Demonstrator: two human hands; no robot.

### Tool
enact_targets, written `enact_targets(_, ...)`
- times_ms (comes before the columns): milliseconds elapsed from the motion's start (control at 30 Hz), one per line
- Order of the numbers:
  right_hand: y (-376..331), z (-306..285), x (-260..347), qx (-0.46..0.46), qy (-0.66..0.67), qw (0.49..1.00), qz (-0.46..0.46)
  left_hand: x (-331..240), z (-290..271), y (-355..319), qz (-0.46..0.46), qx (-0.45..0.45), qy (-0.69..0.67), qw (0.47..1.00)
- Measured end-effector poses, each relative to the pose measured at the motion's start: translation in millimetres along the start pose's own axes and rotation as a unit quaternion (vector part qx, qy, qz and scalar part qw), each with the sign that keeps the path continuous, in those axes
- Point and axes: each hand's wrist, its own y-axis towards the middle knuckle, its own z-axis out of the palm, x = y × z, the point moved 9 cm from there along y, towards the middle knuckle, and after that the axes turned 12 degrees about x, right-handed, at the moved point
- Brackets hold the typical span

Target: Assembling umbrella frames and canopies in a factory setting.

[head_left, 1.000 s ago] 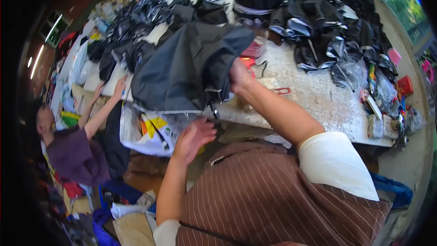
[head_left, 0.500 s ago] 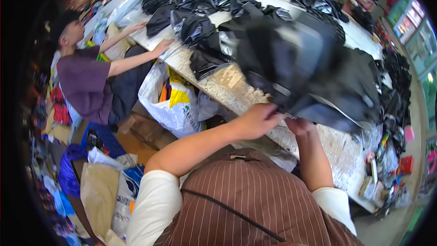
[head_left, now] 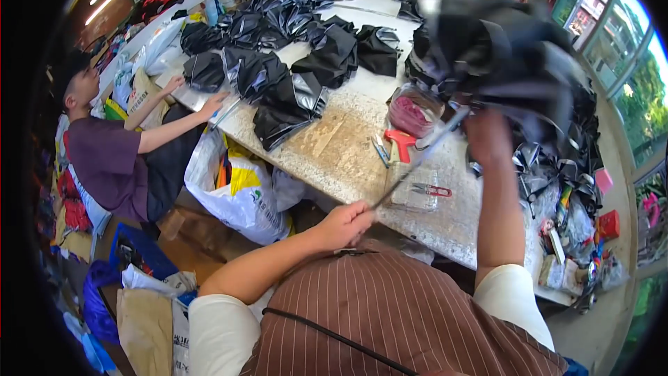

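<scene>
A black umbrella [head_left: 497, 49], blurred by motion, is raised over the right side of the table, its dark fabric bunched together. Its thin straight shaft slants down toward me. My left hand [head_left: 348, 225] is closed around the shaft's lower end, near the table's front edge. Higher up, my right hand [head_left: 487, 138] grips it just under the fabric; its fingertips are smeared and partly hidden. Below the shaft lie red-handled thread snips [head_left: 431, 189] on a pale block. Beside it are a red-and-white tool [head_left: 399, 146] and a clear container of pinkish-red material [head_left: 412, 111].
More black fabric bundles [head_left: 256, 73] cover the worn white table [head_left: 334, 147], with another heap [head_left: 539, 167] at its right. A seated co-worker [head_left: 108, 160] has both hands at the left edge. A white sack [head_left: 236, 198] stands below. Small red box [head_left: 609, 224] at right.
The umbrella has moved up and to the right with my right hand. My left hand has drawn down and left, exposing the shaft. The snips and container have come into sight.
</scene>
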Motion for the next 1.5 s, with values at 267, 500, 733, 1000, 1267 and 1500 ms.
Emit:
enact_targets(267, 11, 57, 72, 0.171, 0.740, 0.597, -0.259, -18, 1, 9, -0.119, -0.070, -0.334, 0.932)
enact_targets(500, -85, -38, 153, 0.226, 0.678, 0.428, -0.554, -81, -16, 29, 0.033, -0.036, -0.256, 0.965)
enact_targets(733, -26, 30, 70, 0.049, 0.462, 0.824, -0.324, -65, -37, 16, -0.065, -0.123, -0.389, 0.911)
enact_targets(1000, -27, 59, -250, 0.168, 0.087, 0.980, 0.057, -64, -108, -15, -0.039, -0.279, -0.227, 0.932)
enact_targets(1267, -53, -4, -186, 0.081, -0.301, 0.950, -0.002, -68, -112, -15, -0.045, -0.279, -0.291, 0.914)
enact_targets(1500, -69, 7, 65, -0.090, 0.018, 0.918, -0.387, -80, -77, -9, -0.021, -0.208, -0.387, 0.898)
